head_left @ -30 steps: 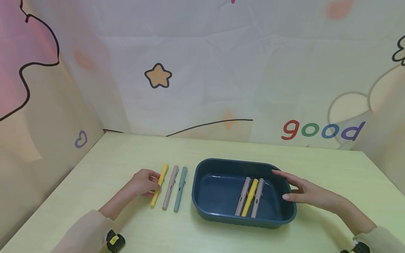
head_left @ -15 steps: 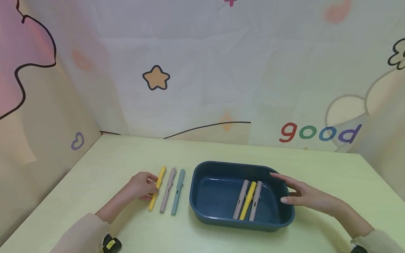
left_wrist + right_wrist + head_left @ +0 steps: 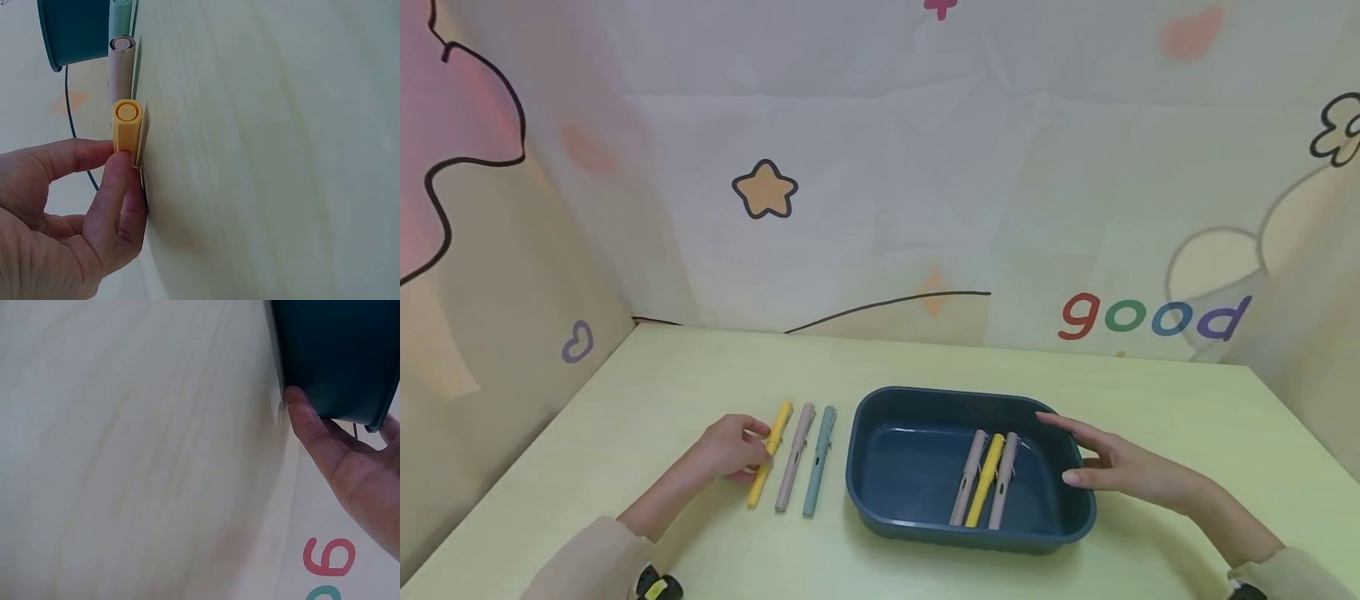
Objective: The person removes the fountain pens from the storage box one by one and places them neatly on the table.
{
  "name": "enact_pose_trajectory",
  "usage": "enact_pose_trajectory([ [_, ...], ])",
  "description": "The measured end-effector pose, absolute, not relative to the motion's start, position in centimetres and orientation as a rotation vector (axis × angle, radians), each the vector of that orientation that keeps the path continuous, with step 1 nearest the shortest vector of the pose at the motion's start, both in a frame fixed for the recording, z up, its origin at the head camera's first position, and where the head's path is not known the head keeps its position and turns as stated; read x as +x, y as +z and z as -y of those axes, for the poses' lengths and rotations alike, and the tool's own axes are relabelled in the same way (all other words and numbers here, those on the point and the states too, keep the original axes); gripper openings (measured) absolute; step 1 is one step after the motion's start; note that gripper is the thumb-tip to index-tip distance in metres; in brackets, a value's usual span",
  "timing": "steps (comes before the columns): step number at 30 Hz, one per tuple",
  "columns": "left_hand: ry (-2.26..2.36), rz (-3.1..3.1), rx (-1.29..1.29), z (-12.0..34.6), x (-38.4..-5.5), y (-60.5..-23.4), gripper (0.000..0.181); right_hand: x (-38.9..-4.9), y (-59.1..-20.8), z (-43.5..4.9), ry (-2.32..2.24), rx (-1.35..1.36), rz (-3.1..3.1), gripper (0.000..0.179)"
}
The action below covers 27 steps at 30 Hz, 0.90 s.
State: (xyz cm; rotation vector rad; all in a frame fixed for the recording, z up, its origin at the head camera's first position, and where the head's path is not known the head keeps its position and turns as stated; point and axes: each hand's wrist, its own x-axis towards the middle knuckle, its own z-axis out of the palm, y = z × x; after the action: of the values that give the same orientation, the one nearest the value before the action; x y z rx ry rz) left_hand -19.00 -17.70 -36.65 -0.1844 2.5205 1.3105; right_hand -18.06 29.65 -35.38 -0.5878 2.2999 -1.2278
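Note:
My left hand [image 3: 730, 446] pinches a yellow pen [image 3: 760, 483] between thumb and fingers, left of the other loose pens. In the left wrist view, the blunt end of the yellow pen [image 3: 127, 112] faces the camera close over the tabletop. Beside it lie a pale mauve pen [image 3: 794, 458] and a teal pen [image 3: 818, 462], roughly parallel. My right hand [image 3: 1123, 467] grips the right end of a dark blue plastic basin [image 3: 902, 475], thumb at the rim; in the right wrist view a finger [image 3: 306, 419] lies against its outer wall.
Inside the basin, toward its right, a yellow pen [image 3: 985, 480] lies between two pale mauve pens, one of them the left mauve pen [image 3: 967, 477]. The light wooden tabletop [image 3: 715, 375] meets a printed cloth backdrop [image 3: 880, 192] behind and at both sides.
The head view shifts slightly, so everything appears a little lower and further left. Both hands keep their places on the yellow pen and the basin.

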Motion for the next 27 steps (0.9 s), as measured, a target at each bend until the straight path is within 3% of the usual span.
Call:
enact_pose_trajectory([
  [27, 1.336, -2.569, 0.030, 18.6, -17.7, -34.0, 0.059, -18.0, -35.4, -29.7, -1.241, -0.588, -2.294, 0.065],
])
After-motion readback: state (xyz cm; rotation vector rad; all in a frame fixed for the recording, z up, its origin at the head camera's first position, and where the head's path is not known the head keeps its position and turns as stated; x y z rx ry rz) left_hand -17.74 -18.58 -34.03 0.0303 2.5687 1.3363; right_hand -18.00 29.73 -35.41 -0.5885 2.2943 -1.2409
